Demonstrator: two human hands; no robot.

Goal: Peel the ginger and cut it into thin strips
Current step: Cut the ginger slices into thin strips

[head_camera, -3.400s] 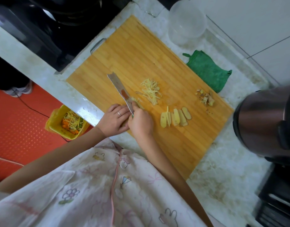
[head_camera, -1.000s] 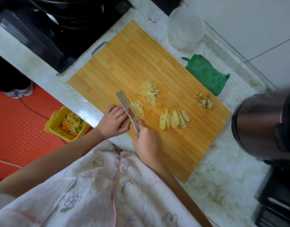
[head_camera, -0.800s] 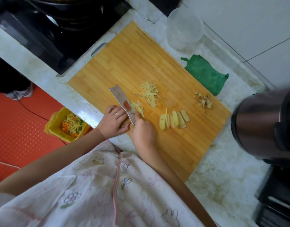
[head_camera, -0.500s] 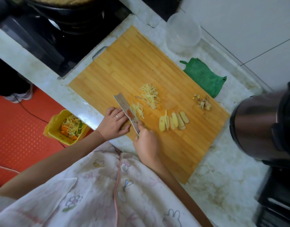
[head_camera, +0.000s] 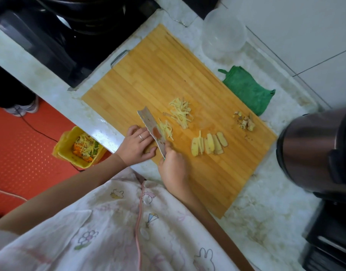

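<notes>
A bamboo cutting board (head_camera: 148,75) lies on the marble counter. My right hand (head_camera: 173,167) grips the handle of a knife (head_camera: 152,130), whose patterned blade stands on the board's near edge. My left hand (head_camera: 136,144) lies curled against the blade's left side; what it presses down is hidden. Freshly cut ginger strips (head_camera: 166,130) lie just right of the blade. A larger pile of ginger strips (head_camera: 181,112) sits beyond them. Several ginger slices (head_camera: 208,144) lie in a row to the right. Ginger peelings (head_camera: 244,120) rest near the board's right edge.
A green cloth (head_camera: 246,89) and a clear plastic bowl (head_camera: 223,36) lie beyond the board. A steel pot (head_camera: 313,149) stands at the right. A black stove (head_camera: 70,32) is at the upper left. A yellow scrap bin (head_camera: 80,147) sits on the red floor below the counter.
The knife has rocked forward and back in short chopping strokes, and a small heap of new strips has formed right of the blade. My left hand has stayed against the blade.
</notes>
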